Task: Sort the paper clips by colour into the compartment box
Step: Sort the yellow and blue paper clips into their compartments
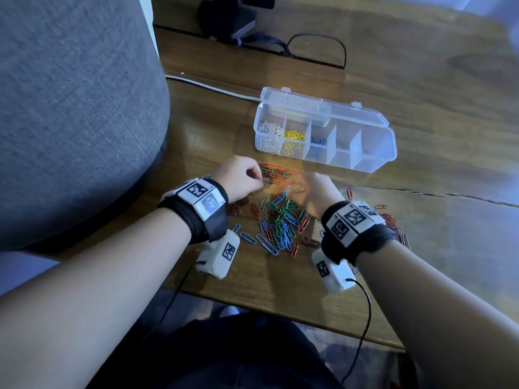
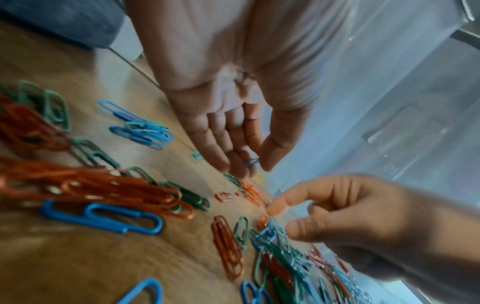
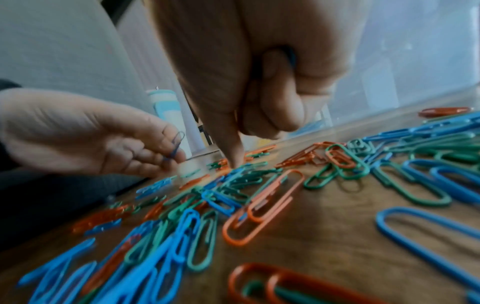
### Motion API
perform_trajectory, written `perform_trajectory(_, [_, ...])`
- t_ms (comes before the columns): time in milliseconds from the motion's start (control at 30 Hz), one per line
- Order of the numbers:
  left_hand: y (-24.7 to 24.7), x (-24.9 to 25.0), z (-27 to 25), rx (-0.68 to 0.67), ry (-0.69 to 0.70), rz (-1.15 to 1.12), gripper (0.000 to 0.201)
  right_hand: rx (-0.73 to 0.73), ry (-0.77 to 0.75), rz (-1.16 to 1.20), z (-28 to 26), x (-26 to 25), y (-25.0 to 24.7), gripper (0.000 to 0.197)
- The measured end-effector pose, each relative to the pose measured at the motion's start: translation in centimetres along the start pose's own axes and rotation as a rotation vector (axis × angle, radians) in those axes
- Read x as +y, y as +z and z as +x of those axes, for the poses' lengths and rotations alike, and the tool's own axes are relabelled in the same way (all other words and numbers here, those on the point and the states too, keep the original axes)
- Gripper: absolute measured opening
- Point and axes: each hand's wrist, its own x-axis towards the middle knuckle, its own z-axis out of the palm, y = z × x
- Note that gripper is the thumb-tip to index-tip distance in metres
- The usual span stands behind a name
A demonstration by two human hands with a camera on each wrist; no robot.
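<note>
A loose pile of blue, green and red paper clips [image 1: 280, 220] lies on the wooden table between my hands. My left hand [image 1: 241, 178] pinches a single blue clip [image 2: 251, 162] between thumb and fingertips, just above the pile's far edge. My right hand [image 1: 311, 189] reaches down with its index fingertip [image 3: 235, 162] on a blue clip in the pile [image 2: 267, 232]. Its other fingers are curled in, with a sliver of blue [image 3: 291, 57] showing inside them. Beyond the hands, the clear compartment box [image 1: 390, 153] stands open, holding white [image 1: 269, 133], yellow [image 1: 293, 138] and blue clips [image 1: 318, 140] in separate compartments.
A grey upholstered seat [image 1: 70, 108] borders the table on the left. A white cable [image 1: 210, 85] and black cables [image 1: 317, 49] run behind the box. More red clips [image 1: 390, 220] lie scattered right of my right wrist. The table's front edge [image 1: 280, 313] is close to my body.
</note>
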Motion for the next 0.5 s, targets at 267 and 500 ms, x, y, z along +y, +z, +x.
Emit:
perform_trajectory(267, [-3.4, -3.5, -1.2, 0.035, -0.147, -0.333, 0.024, -0.034, 0.017, -0.22, 0.4, -0.3, -0.2, 0.018])
perform_trajectory(500, [-6.1, -5.3, -2.0, 0.165, -0.297, -0.635, 0.03, 0.027, 0.032, 0.484, 0.5, 0.9, -0.8, 0.015])
